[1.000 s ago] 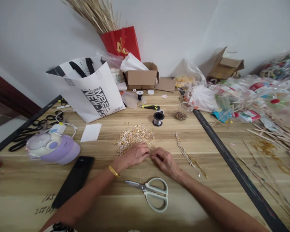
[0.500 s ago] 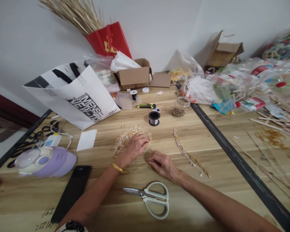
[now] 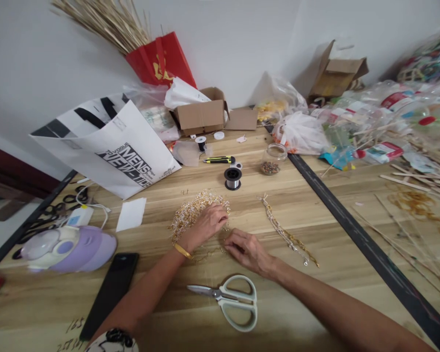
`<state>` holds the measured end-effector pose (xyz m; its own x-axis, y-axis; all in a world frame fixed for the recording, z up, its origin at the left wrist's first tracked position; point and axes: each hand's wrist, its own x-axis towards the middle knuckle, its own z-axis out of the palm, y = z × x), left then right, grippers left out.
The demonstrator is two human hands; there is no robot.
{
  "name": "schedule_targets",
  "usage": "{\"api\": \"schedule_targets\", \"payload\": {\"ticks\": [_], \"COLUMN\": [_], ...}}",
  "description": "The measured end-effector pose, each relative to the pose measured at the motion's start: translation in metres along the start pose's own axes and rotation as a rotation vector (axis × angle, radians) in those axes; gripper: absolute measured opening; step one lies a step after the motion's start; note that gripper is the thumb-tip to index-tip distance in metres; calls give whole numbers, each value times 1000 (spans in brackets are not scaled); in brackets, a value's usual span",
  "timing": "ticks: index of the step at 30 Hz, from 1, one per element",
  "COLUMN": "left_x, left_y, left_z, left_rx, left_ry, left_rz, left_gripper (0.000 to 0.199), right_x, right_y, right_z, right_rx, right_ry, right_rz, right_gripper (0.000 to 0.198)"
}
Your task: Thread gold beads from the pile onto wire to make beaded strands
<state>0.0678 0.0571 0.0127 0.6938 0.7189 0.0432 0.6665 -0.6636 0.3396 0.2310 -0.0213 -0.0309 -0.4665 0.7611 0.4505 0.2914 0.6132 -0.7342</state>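
Note:
My left hand [image 3: 209,223] is closed in a pinch at the right side of a pile of small gold and silver beads or links [image 3: 188,211]. Whatever its fingertips hold is too small to make out. Just below and to the right, my right hand [image 3: 248,250] pinches the end of a thin gold chain [image 3: 208,255], which trails left across the wood toward my left wrist. Scissors with pale handles [image 3: 238,302] lie partly spread nearer to me. Right of my hands rest finished-looking gold and silver chains [image 3: 286,233], side by side.
Behind the hands stand a wire spool [image 3: 233,180], a utility knife [image 3: 219,160] and a glass jar of beads [image 3: 272,161]. A phone [image 3: 110,293] and a purple-and-cream device [image 3: 75,248] lie left. A white paper bag [image 3: 113,146] stands behind them; plastic bottles [image 3: 385,151] crowd the right.
The view has shifted slightly. Both hands stay close together with their fingers pinched, and only the left fingers have moved a little.

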Motion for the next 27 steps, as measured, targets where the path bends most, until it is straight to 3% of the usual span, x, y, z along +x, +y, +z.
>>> {"api": "schedule_targets", "payload": {"ticks": [9, 27], "left_x": [6, 9], "left_y": [-3, -16], "left_z": [2, 6], "left_rx": [-68, -6], "left_ry": [-31, -82], "left_rz": [-55, 77], "left_gripper": [16, 16], "right_x": [-2, -1], "right_y": [5, 2], "right_z": [2, 0], "right_rx": [-14, -6], "right_ry": [-12, -13], "right_rz": [-8, -10], "right_gripper": [10, 11]}}
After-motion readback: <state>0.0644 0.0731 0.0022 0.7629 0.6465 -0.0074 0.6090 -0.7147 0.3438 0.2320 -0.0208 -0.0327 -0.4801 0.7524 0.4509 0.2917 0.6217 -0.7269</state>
